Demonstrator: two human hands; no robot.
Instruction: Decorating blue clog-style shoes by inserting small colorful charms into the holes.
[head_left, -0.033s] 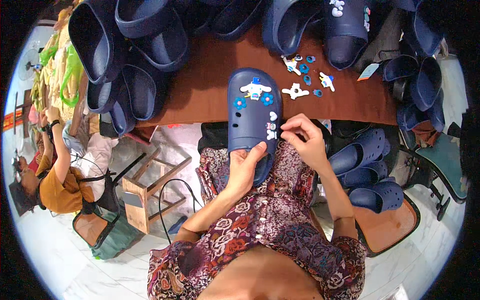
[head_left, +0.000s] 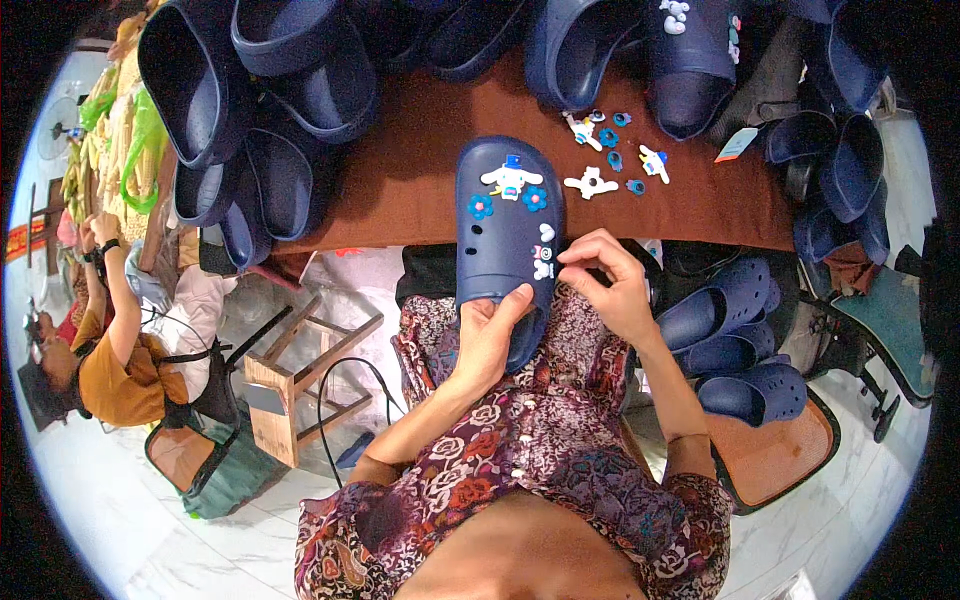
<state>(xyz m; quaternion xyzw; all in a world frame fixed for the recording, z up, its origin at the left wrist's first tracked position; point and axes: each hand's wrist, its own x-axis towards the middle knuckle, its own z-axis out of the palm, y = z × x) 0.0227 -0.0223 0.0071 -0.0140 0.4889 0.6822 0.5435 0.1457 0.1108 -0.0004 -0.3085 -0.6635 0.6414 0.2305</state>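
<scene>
Clog location: navy clog [head_left: 505, 240] at frame centre, toe at 12 o'clock over the brown table [head_left: 420, 170].
Left hand [head_left: 487, 335]: clamps the heel, 6 o'clock.
Right hand [head_left: 605, 280]: fingertips pinched at a small charm [head_left: 543, 262], 3 o'clock edge.
Handling: likely light, flexible foam; grip the heel rim.

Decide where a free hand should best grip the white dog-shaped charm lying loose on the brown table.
Pinch the white dog-shaped charm from above, across its narrow middle: it lies flat on the brown table, ears spread sideways, with small blue charms nearby.
</scene>
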